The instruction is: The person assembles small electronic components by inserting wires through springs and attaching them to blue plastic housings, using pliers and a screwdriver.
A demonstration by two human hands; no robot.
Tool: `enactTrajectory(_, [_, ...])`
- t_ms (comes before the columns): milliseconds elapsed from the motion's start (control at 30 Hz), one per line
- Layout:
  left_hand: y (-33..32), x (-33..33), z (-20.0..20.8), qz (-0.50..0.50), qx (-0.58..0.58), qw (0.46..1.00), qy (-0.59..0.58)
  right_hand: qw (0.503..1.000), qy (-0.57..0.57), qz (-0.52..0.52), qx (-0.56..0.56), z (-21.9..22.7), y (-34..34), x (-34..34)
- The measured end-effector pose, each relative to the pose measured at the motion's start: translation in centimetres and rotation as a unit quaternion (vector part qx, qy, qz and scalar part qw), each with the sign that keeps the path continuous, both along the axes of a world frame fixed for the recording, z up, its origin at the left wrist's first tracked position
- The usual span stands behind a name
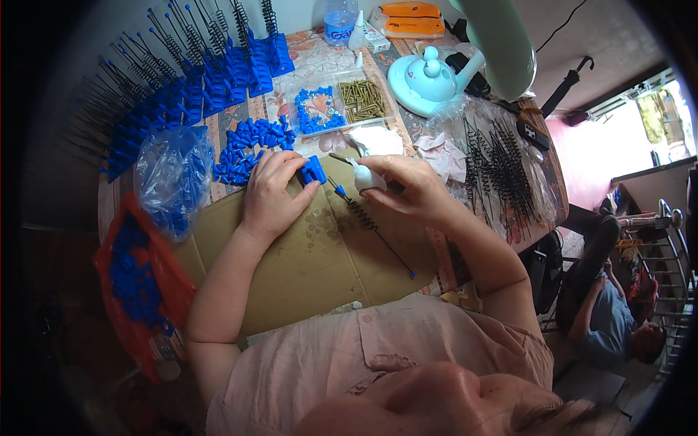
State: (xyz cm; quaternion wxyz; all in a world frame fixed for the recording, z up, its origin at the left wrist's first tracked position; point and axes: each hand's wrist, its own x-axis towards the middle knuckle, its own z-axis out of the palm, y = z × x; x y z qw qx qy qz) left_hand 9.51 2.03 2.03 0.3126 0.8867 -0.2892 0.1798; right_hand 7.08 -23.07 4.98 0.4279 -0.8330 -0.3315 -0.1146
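Observation:
My left hand (pixel 270 195) is closed on a small blue plastic block (pixel 314 171) above the cardboard sheet (pixel 291 276). Between the fingers of my right hand (pixel 414 187) is a small white squeeze bottle (pixel 369 179), tilted with its nozzle toward the block. A brass-coloured tube (pixel 339 157) shows by the nozzle; what supports it I cannot make out. Just below the bottle, a black coiled wire (pixel 361 216) lies slanted over the cardboard. It has a blue cone (pixel 340 191) near its upper end and a small blue tip (pixel 412 275) at the lower one.
Loose blue cones (pixel 243 149) lie beyond my left hand, beside a clear bag (pixel 173 174). A clear tray (pixel 318 133) holds blue beads and brass tubes. Blue bases with upright coils (pixel 225 80) stand far left; black coils (pixel 502 167) lie right, near a lamp base (pixel 422 86). Another person (pixel 614 320) sits right.

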Motion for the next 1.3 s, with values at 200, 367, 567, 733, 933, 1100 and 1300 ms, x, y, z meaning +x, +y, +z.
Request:
enactTrajectory(200, [0.11,0.05,-0.2,-0.002,0.007,1.0,0.003,1.0,-0.001,-0.001,-0.003,0.04,-0.03,0.02])
enactTrajectory(367, [0.17,0.06,-0.35,-0.004,0.004,1.0,0.009,1.0,0.007,0.0,0.004,-0.11,-0.07,0.05])
enactTrajectory(567, [0.2,0.0,-0.2,0.001,0.003,1.0,0.03,1.0,0.009,-0.001,0.003,-0.08,0.01,0.03])
enactTrajectory(733, [0.24,-0.02,-0.16,-0.002,0.025,1.0,0.015,1.0,0.005,0.007,-0.008,-0.04,-0.1,0.04])
enactTrajectory(933, [0.29,-0.07,0.01,-0.004,0.036,0.999,0.004,1.0,0.001,0.006,-0.014,0.02,-0.09,-0.04])
enactTrajectory(1100, [0.34,0.04,0.02,-0.007,0.024,1.0,0.016,1.0,0.004,0.005,-0.012,-0.2,-0.22,-0.06])
enactTrajectory(1300, [0.14,-0.08,0.06,0.029,-0.071,0.997,-0.019,1.0,-0.001,0.003,-0.014,0.03,-0.13,-0.07])
